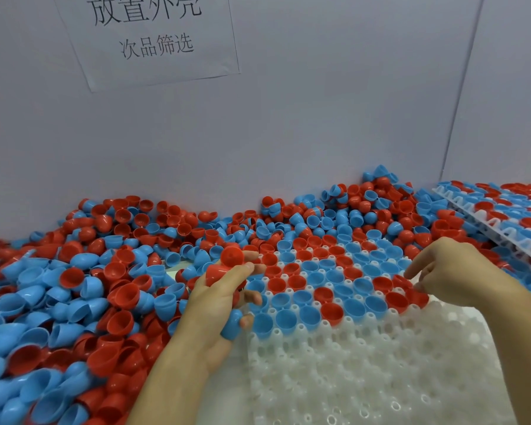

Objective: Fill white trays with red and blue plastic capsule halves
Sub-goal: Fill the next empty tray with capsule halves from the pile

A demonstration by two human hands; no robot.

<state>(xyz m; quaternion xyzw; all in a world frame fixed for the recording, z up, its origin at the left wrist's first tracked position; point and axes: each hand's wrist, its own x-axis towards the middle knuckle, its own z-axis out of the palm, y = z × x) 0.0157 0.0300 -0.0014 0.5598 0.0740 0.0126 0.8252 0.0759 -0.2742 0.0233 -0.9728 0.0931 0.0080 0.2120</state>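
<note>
A white tray with round sockets lies in front of me; its far rows hold red and blue capsule halves, its near rows are bare. My left hand sits at the tray's left edge, shut on several halves: red ones between thumb and fingers, a blue half low by the little finger. My right hand hovers over the tray's right side, fingers bent down onto a red half at the edge of the filled rows.
A deep heap of loose red and blue halves covers the table left and behind the tray. A filled white tray lies at the far right. A grey wall with a paper sign stands close behind.
</note>
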